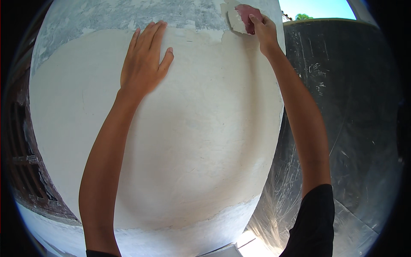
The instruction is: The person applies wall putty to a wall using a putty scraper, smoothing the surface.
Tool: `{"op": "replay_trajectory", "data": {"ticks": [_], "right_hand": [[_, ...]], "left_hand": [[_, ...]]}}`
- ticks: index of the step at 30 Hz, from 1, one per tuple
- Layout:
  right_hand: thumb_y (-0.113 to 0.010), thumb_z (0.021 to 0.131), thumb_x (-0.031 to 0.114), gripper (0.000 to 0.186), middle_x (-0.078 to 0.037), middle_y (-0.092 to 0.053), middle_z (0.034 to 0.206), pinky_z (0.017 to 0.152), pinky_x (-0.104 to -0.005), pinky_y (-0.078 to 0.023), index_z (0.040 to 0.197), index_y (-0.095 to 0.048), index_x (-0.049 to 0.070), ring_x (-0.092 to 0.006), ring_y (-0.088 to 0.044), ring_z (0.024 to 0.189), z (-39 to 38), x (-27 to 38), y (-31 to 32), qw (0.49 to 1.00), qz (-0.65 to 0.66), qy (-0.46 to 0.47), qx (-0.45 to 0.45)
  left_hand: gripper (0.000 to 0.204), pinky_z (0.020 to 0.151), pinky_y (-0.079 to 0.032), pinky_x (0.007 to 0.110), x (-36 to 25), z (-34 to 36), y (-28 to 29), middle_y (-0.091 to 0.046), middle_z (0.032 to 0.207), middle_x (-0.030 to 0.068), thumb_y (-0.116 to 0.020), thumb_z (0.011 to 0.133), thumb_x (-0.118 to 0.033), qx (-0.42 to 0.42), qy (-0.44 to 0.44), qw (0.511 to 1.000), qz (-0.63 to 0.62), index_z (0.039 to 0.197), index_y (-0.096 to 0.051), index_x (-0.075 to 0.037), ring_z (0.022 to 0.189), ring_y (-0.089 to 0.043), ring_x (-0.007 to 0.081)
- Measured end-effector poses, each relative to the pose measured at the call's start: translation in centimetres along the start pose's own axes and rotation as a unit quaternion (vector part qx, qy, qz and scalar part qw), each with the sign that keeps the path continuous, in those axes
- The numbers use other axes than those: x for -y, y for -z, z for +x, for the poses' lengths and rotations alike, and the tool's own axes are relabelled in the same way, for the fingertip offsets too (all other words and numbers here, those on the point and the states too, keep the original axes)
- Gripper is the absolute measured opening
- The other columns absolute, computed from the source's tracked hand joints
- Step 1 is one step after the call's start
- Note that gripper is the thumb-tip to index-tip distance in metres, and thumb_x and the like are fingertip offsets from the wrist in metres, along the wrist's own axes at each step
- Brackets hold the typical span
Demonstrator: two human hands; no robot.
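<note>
A pale plastered wall fills the middle, with a rougher grey-blue band along its top. My left hand lies flat against the wall just below that band, fingers stretched out and nothing held. My right hand grips a reddish scraper blade, thumb on its face, high at the wall's right edge. Off-white paste coats the left part of the blade, which rests at or very near the grey band.
To the right stands a large dark, scuffed panel or sheet, with sky and green foliage above it. At the far left is a dark wooden grille. A grey board-like object shows at the bottom.
</note>
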State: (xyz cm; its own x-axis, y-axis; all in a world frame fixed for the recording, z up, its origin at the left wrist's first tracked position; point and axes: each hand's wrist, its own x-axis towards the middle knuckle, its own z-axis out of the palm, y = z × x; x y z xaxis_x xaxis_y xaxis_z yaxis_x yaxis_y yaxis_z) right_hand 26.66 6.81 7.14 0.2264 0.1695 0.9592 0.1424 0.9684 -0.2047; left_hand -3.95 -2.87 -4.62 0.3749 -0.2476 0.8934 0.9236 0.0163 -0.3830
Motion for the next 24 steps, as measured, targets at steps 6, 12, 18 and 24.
{"op": "replay_trajectory", "data": {"ticks": [6,12,18,24], "right_hand": [[-0.066,0.092,0.022,0.034,-0.008,-0.067,0.097,0.076,-0.0281,-0.051,0.115,-0.064,-0.003,-0.0148,-0.063,0.082,3.7,-3.2,3.6,0.997,-0.055,0.008,-0.057],[-0.068,0.091,0.022,0.037,-0.007,-0.067,0.102,0.078,-0.0269,-0.05,0.118,-0.063,-0.003,-0.0125,-0.062,0.087,-0.4,0.6,1.7,0.998,0.024,-0.013,-0.06],[-0.066,0.091,0.022,0.037,-0.011,-0.067,0.101,0.078,-0.0299,-0.052,0.117,-0.062,-0.005,-0.017,-0.065,0.088,1.0,-1.3,3.1,0.993,-0.102,0.015,-0.053],[-0.065,0.092,0.018,0.033,-0.008,-0.067,0.1,0.076,-0.0279,-0.051,0.117,-0.063,-0.003,-0.0129,-0.064,0.085,-0.1,-0.8,2.9,0.992,0.024,-0.023,-0.119]], "left_hand": [[0.053,0.121,-0.023,0.043,-0.4,0.3,-0.1,-0.047,0.145,0.0091,-0.053,0.096,-0.023,-0.014,-0.011,1.0,-0.003,0.146,-0.04,-0.009,0.139,-0.039,0.0242],[0.054,0.121,-0.022,0.043,-0.1,-0.1,-0.1,-0.047,0.145,0.0087,-0.052,0.097,-0.024,-0.001,0.0,1.0,0.001,0.147,-0.039,-0.01,0.139,-0.039,0.0241],[0.054,0.121,-0.023,0.043,-0.2,0.2,0.1,-0.046,0.145,0.0088,-0.052,0.096,-0.024,-0.015,-0.009,1.0,-0.008,0.146,-0.039,-0.009,0.139,-0.039,0.024],[0.054,0.121,-0.023,0.043,-0.2,0.1,-0.1,-0.046,0.146,0.0094,-0.053,0.096,-0.024,-0.003,-0.005,1.0,0.001,0.147,-0.039,-0.009,0.139,-0.039,0.0246]]}}
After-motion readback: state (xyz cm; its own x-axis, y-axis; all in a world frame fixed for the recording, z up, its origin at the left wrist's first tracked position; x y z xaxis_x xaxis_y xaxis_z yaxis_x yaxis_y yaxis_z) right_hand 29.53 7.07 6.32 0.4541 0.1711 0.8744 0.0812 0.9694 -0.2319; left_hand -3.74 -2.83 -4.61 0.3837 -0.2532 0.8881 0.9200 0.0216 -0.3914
